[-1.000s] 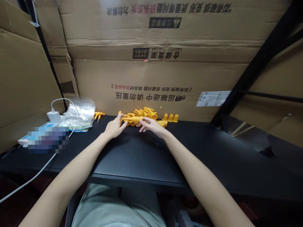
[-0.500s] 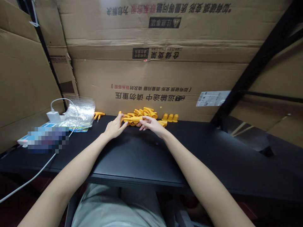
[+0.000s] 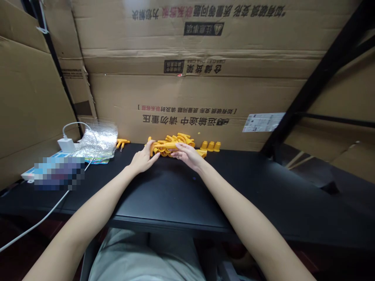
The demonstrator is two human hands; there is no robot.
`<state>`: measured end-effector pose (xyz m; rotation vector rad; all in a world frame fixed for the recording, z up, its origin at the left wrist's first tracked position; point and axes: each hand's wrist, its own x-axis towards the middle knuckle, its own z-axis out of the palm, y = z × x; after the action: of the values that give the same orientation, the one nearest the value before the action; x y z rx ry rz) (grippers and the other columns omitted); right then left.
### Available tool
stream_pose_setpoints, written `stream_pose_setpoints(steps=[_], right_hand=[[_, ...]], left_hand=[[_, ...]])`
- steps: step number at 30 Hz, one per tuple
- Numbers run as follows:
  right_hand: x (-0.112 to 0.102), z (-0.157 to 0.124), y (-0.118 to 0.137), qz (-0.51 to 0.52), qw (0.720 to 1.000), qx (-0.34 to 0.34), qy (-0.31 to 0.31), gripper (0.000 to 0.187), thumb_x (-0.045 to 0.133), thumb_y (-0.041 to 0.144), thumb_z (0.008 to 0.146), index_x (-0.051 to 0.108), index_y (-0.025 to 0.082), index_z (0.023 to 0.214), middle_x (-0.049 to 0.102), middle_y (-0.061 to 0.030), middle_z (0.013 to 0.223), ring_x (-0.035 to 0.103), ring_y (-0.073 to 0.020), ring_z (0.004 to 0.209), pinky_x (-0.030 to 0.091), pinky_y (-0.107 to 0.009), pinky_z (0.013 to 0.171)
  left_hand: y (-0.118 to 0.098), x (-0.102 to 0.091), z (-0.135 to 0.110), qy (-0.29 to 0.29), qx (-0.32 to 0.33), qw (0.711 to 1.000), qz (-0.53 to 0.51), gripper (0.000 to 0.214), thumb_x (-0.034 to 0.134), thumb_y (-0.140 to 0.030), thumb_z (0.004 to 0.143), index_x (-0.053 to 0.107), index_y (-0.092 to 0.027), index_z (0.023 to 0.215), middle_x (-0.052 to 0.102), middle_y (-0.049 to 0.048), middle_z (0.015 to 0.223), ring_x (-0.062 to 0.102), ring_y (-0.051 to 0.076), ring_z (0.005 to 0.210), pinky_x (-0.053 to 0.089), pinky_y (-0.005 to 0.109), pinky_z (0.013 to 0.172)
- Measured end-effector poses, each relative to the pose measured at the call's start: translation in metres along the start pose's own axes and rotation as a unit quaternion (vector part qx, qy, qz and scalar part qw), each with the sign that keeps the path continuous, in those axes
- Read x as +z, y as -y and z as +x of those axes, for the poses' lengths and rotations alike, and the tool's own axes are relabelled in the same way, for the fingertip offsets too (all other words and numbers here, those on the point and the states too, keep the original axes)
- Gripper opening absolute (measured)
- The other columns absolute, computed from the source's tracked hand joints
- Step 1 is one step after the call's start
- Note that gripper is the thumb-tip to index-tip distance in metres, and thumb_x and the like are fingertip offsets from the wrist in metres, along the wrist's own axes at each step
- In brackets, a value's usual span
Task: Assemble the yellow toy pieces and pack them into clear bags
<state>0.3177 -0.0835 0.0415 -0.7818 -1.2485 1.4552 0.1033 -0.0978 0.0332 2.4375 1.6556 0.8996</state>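
Note:
A yellow T-shaped plastic piece is held level between both hands over the far part of the black table. My left hand is closed around its crossbar end, thumb pointing right. My right hand pinches the opposite end between thumb and fingers. Whether a metal part sits inside the piece cannot be seen. Right behind it lies a heap of similar yellow plastic parts, some tubular with flared ends. Three small yellow cups stand in a row to the right of the heap.
Left of my hands lie yellow T-handled corkscrews with metal spirals. Beyond them are a clear plastic bag, a power strip with a white charger and a white cable. A cardboard wall closes the back; a black post slants at right.
The held yellow piece has risen slightly at its right end. My right hand's lower fingers have drawn up beneath it. My left hand has stayed nearly in place.

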Motion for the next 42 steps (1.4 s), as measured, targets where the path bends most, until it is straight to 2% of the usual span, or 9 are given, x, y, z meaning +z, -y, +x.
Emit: stream_pose_setpoints(steps=[4,7,10,13,19,23,27,33,42], right_hand=[[-0.013,0.006,0.007,0.057,0.994,-0.055,-0.068,0.013,0.065,0.03,0.081,0.058,0.021,0.086,0.07,-0.0027,0.08,0.068,-0.014,0.071,0.057,-0.029,0.074],[-0.033,0.014,0.008,0.045,0.974,-0.138,-0.171,0.024,0.068,0.032,0.077,0.052,0.024,0.092,0.069,-0.0017,0.089,0.068,-0.0153,0.081,0.056,-0.031,0.081],[-0.054,0.023,0.001,-0.065,0.931,-0.218,-0.285,0.038,0.067,0.035,0.074,0.045,0.025,0.103,0.066,-0.0034,0.1,0.066,-0.0174,0.089,0.053,-0.036,0.086],[-0.067,0.026,-0.009,-0.208,0.879,-0.275,-0.33,0.044,0.064,0.035,0.073,0.043,0.022,0.109,0.061,-0.0096,0.11,0.062,-0.0208,0.101,0.05,-0.038,0.09],[-0.063,0.016,-0.021,-0.43,0.801,-0.29,-0.299,0.036,0.051,0.025,0.077,0.05,0.019,0.113,0.062,-0.012,0.114,0.061,-0.0233,0.1,0.047,-0.04,0.091],[-0.059,0.014,-0.023,-0.518,0.753,-0.306,-0.267,0.039,0.043,0.02,0.079,0.052,0.017,0.117,0.061,-0.0129,0.119,0.057,-0.0244,0.109,0.042,-0.041,0.098],[-0.055,0.015,-0.025,-0.588,0.721,-0.273,-0.244,0.046,0.044,0.021,0.08,0.049,0.019,0.126,0.061,-0.0113,0.123,0.054,-0.0258,0.114,0.027,-0.053,0.107],[-0.047,0.015,-0.026,-0.629,0.695,-0.259,-0.233,0.044,0.041,0.032,0.088,0.047,0.026,0.132,0.062,-0.0095,0.123,0.052,-0.0263,0.118,0.015,-0.062,0.107],[-0.045,0.019,-0.027,-0.638,0.693,-0.246,-0.229,0.041,0.041,0.031,0.09,0.052,0.026,0.129,0.059,-0.0094,0.128,0.046,-0.0284,0.125,0.008,-0.068,0.106]], left_hand=[[0.002,0.002,0.0,-0.028,0.017,0.999,-0.04,0.063,0.041,-0.048,0.089,0.016,-0.026,0.143,0.055,0.0102,0.128,0.068,0.022,0.083,0.05,0.039,0.079],[0.004,0.003,0.0,-0.025,0.021,0.998,-0.048,0.061,0.04,-0.047,0.09,0.017,-0.026,0.143,0.057,0.009,0.124,0.067,0.022,0.083,0.05,0.039,0.08],[0.006,0.005,0.0,-0.013,0.025,0.999,-0.043,0.059,0.038,-0.046,0.091,0.02,-0.024,0.142,0.058,0.0088,0.122,0.066,0.024,0.092,0.048,0.041,0.085],[0.006,0.006,0.0,0.007,0.026,0.999,-0.038,0.057,0.037,-0.045,0.091,0.021,-0.024,0.142,0.059,0.0086,0.122,0.065,0.025,0.096,0.047,0.042,0.087],[0.005,0.005,0.0,0.027,0.025,0.999,-0.032,0.056,0.034,-0.046,0.092,0.02,-0.023,0.141,0.058,0.0087,0.123,0.065,0.025,0.097,0.047,0.042,0.088],[0.004,0.004,0.0,0.031,0.025,0.999,-0.029,0.055,0.034,-0.045,0.092,0.021,-0.022,0.141,0.059,0.0083,0.121,0.064,0.026,0.098,0.047,0.041,0.088],[0.003,0.004,0.0,0.037,0.028,0.998,-0.032,0.054,0.034,-0.044,0.093,0.021,-0.023,0.14,0.06,0.008,0.12,0.064,0.025,0.099,0.046,0.041,0.088],[0.001,0.003,-0.001,0.046,0.027,0.998,-0.035,0.053,0.034,-0.044,0.092,0.021,-0.025,0.14,0.061,0.0076,0.12,0.064,0.025,0.1,0.046,0.041,0.09],[0.001,0.004,-0.001,0.051,0.026,0.998,-0.027,0.051,0.035,-0.043,0.092,0.024,-0.025,0.139,0.062,0.0076,0.118,0.065,0.024,0.099,0.046,0.04,0.09]])
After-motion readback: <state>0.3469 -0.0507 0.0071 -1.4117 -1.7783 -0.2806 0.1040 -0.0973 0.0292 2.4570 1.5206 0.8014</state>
